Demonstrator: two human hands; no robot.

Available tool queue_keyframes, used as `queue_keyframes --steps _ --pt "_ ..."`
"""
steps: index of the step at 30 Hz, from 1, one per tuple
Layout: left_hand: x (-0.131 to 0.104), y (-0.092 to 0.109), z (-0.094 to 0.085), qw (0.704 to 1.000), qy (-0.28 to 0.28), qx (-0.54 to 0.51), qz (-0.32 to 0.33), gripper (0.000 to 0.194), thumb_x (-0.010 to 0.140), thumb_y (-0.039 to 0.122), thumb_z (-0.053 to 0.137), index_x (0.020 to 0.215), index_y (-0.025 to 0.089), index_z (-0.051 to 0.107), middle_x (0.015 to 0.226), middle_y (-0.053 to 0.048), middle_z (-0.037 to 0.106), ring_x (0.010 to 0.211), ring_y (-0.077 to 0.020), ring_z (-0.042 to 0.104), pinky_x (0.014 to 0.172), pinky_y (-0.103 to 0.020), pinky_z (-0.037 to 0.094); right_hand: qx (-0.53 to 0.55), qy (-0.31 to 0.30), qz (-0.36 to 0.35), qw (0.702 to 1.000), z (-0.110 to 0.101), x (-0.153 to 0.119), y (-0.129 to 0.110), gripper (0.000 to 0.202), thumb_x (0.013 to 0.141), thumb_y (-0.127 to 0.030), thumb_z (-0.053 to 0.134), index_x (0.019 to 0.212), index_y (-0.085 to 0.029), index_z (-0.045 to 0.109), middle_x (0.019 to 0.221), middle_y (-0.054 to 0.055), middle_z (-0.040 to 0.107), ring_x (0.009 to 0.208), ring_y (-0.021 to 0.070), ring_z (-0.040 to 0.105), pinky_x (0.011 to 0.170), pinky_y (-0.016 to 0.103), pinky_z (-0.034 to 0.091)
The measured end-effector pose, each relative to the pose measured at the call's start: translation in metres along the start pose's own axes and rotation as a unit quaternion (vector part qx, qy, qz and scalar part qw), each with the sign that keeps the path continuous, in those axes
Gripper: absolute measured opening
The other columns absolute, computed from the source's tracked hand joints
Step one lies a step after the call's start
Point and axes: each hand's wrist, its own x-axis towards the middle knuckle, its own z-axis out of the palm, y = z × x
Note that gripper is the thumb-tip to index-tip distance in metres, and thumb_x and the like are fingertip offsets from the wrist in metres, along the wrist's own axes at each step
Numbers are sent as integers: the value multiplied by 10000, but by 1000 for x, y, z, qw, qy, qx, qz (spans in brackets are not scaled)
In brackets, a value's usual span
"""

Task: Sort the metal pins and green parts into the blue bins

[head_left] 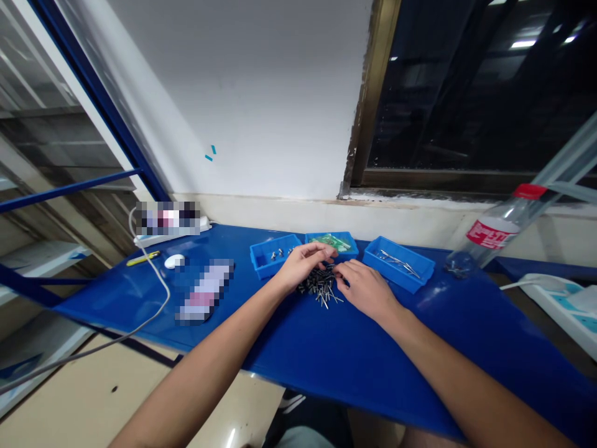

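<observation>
A heap of thin metal pins or screws with dark ends [321,287] lies on the blue table between my two hands. My left hand [304,264] arches over the heap's far left side, its fingers bent and drawn together; whatever they hold is hidden. At the right edge of the heap, my right hand [362,285] has thumb and fingers closed in a pinch on something too small to make out. Behind the hands stand three blue trays: the left tray [261,271] has a few small metal parts, the middle tray [347,254] green bagged items, the right tray [405,281] long thin rods.
A clear plastic bottle [494,233] with a red cap stands at the right. Left on the blue table [298,348] lie a blurred-out flat object [208,291], a white mouse-like object [174,261] and a yellow cutter [143,259]. A cable [156,311] crosses the left edge.
</observation>
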Motion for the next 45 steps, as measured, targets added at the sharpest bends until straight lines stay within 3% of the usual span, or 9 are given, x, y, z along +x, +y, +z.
queue_keyframes --steps 3,10,13,16,23,33,37,40,45 --pt "0 1 1 1000 2 7 13 311 891 402 768 1062 142 780 1129 -132 765 954 -199 702 766 -280 513 23 14 15 1000 -1 2 -1 209 912 -97 538 995 -232 674 925 61 708 905 236 667 759 334 508" --pt "-4 7 4 999 32 19 16 482 945 465 704 1310 152 682 661 -34 713 516 -123 595 515 -241 405 232 107 128 958 -2 2 0 211 874 -193 591 1044 -213 715 885 43 672 692 176 622 652 312 540" --pt "-5 7 5 999 -10 27 -14 576 941 503 704 1380 139 621 753 -79 764 549 -148 669 479 -225 417 322 125 186 920 -2 1 1 150 897 -280 654 1006 -205 724 874 48 704 689 179 650 605 299 545" --pt "-6 2 7 997 -62 42 -23 541 930 547 707 1260 118 690 899 -130 794 685 -180 746 556 -239 522 376 133 197 896 -4 0 1 200 906 -378 719 997 -203 749 938 73 743 754 202 699 627 310 573" --pt "-3 -9 8 998 -34 45 -11 427 818 451 844 1050 99 778 896 -119 808 784 -188 759 781 -301 607 289 156 124 936 -8 -1 -2 172 939 -363 712 922 -209 787 894 63 718 714 179 666 613 310 558" --pt "1 -10 -1 996 42 79 5 268 798 322 842 996 145 807 889 -86 809 796 -186 752 781 -317 608 347 106 132 923 -6 -1 -6 313 957 -389 662 1190 -221 785 1079 90 744 816 193 709 707 338 632" --pt "1 -9 1 996 30 81 12 266 787 328 852 961 137 787 875 -90 799 807 -190 751 781 -322 601 387 108 184 897 -3 -1 -3 302 932 -407 697 1140 -207 786 1053 91 767 834 211 731 721 345 638" --pt "-1 -7 4 997 12 70 30 313 780 353 871 955 132 736 902 -91 791 811 -175 745 798 -310 586 406 103 205 885 -2 -1 -2 465 903 -366 718 1336 -200 687 927 55 747 756 192 703 639 306 609" --pt "-6 -4 8 997 -19 72 31 423 878 454 795 1133 150 648 872 -80 772 726 -160 735 687 -271 561 352 98 169 916 -6 0 -1 457 969 -356 605 1408 -244 657 970 57 729 691 164 666 581 281 565"
